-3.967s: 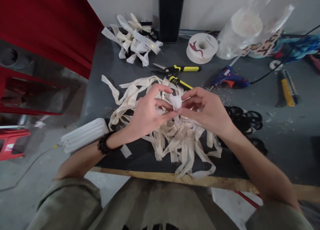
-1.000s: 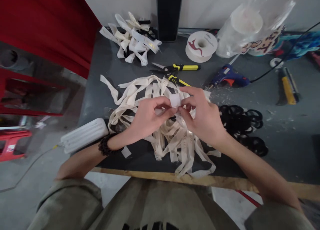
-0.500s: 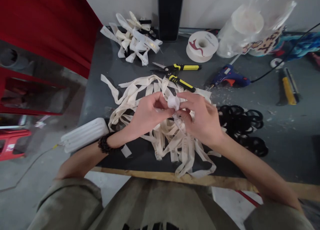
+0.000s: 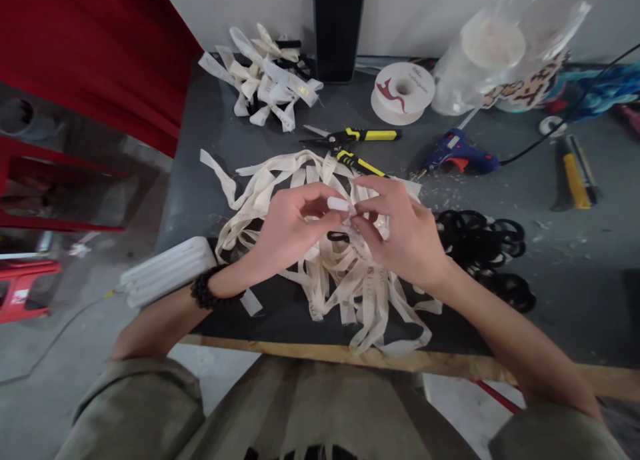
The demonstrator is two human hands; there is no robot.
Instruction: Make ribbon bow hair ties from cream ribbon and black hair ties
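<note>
Head view, listed by clock hours taken from the white ribbon piece [image 4: 339, 204], with 12 toward the wall.

Item: white ribbon piece, one, folded, held up over the table [image 4: 575, 300] between both hands.
Item: left hand [image 4: 295, 227], thumb and fingers closed in a narrow pinch on the piece; dark beaded bracelet [image 4: 203, 291] at the wrist.
Item: right hand [image 4: 405, 237], fingertips drawn together at the piece's 4 o'clock end, gripping there.
Item: black band [image 4: 339, 236], just below the piece at 6; I cannot tell whether it is joined to it.
Item: ribbon pile [image 4: 320, 283], cream, loose and tangled, lettered in places, spread under and around the hands.
Item: yellow-and-black snips [image 4: 340, 139], at 12, blades apart and aimed at 9.
Item: ribbon bows [image 4: 280, 87], heaped at 11.
Item: white spool [image 4: 403, 93], red motif on its face, at 1.
Item: clear plastic bag [image 4: 480, 67], at 2, with a pale roll inside.
Item: blue glue gun [image 4: 463, 152], on its side between 2 and 3, nozzle toward 8.
Item: yellow box cutter [image 4: 577, 173], at 3, farther out.
Item: black hair ties [image 4: 480, 247], clustered between 3 and 4.
Item: white scrap [image 4: 251, 302], flat, at 8.
</note>
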